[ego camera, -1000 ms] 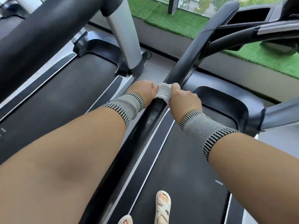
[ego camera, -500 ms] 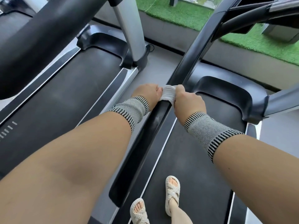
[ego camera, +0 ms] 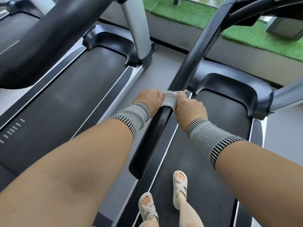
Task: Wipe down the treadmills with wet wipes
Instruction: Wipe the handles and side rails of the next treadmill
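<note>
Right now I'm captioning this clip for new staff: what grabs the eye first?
Mid-frame, the left hand and right hand pinch a white wet wipe around the black handrail, both wrists in striped knit bands. Below, woven sandals stand on the treadmill belt; green turf lies beyond.

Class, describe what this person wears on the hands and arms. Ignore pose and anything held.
Both hands, left hand and right hand, are bare, without gloves. Each wrist carries a knitted grey band with black-and-white striped ribbing at both edges; the right one matches. The forearms are uncovered, with no sleeves.
</note>
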A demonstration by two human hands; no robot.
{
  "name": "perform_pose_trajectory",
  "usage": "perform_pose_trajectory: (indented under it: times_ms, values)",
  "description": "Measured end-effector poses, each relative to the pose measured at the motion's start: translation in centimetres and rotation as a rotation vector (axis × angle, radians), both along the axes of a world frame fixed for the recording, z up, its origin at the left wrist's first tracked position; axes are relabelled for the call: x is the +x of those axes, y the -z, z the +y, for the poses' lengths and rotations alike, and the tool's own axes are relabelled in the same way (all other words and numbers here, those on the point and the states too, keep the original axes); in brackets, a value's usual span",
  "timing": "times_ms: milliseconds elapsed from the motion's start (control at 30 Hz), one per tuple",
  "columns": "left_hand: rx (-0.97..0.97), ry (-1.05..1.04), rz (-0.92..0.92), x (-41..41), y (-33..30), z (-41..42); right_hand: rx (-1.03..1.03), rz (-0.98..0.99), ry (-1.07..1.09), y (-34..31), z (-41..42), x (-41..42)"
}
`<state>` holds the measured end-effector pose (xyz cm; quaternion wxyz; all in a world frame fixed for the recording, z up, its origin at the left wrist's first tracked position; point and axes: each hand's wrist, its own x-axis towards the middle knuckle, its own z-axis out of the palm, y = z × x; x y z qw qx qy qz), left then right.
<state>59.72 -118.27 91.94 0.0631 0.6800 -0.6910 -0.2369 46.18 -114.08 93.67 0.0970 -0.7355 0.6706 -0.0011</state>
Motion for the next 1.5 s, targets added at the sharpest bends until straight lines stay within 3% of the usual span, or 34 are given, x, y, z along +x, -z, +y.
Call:
perform_pose_trajectory:
  times_ms: [833,1500]
  values:
    - [0.083,-0.149,-0.039,3.9,0.8,11.0,0.132,-0.079,-0.158,0.2,9.8,3.0]
    - [0.106,0.024,-0.129,8.0,1.6,18.7,0.172,-0.075,-0.058,1.5,18.4,7.0]
